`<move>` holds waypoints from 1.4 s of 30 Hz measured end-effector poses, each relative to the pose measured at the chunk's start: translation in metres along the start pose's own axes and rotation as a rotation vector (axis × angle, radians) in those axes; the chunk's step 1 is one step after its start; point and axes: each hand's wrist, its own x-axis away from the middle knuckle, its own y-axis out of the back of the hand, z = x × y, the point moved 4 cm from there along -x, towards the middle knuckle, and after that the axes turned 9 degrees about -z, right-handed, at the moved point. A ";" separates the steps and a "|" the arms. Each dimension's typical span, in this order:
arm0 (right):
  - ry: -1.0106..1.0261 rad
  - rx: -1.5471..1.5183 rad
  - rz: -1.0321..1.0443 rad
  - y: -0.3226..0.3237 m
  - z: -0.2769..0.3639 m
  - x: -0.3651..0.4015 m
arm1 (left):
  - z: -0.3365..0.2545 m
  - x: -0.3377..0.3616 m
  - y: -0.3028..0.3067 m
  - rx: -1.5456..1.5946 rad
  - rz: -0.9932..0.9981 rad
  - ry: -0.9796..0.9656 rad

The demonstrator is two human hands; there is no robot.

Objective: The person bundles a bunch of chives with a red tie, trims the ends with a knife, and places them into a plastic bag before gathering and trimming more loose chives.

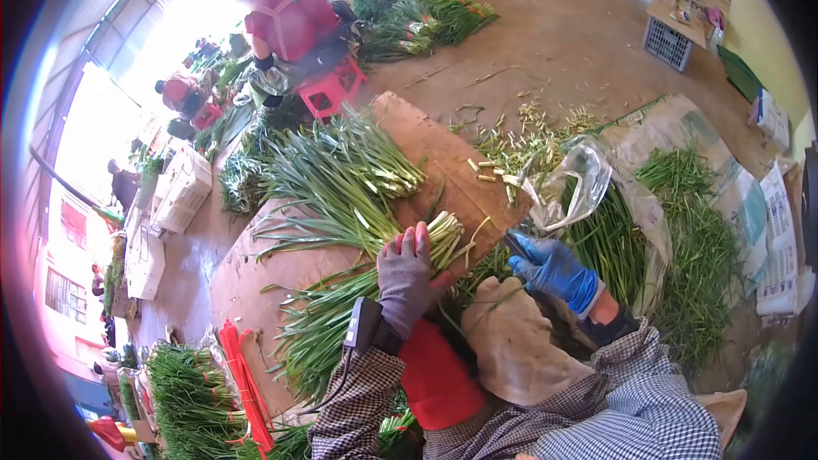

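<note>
My left hand (406,277), in a grey glove, is wrapped over a bunch of long green stalks (336,311) near their pale cut ends. The stalks lie across a brown board (464,183), with the leaves fanning out to the left. A second pile of leafy stalks (341,170) rests just beyond this hand. To the right of the pale ends, my right hand (558,273), in a blue glove, is closed around a dark-handled knife (515,244). Its blade is hard to make out against the board. Short trimmed ends (487,172) lie at the board's right edge.
A clear plastic bag (575,183) and more greens (609,243) lie right of the board. Trimmings (545,132) litter the floor beyond. Red ties (243,383) hang at the lower left. A person (294,21) sits on a pink stool (334,88) ahead; white crates (181,187) stand left.
</note>
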 end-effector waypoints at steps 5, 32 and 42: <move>-0.014 -0.029 -0.042 -0.002 0.012 0.015 | 0.003 -0.005 -0.005 0.018 0.105 0.031; -0.217 -0.045 0.308 -0.050 0.008 0.001 | 0.004 -0.005 -0.024 -0.025 0.076 -0.073; -0.323 0.126 0.223 0.017 -0.005 -0.006 | 0.008 0.000 -0.019 0.028 -0.015 -0.083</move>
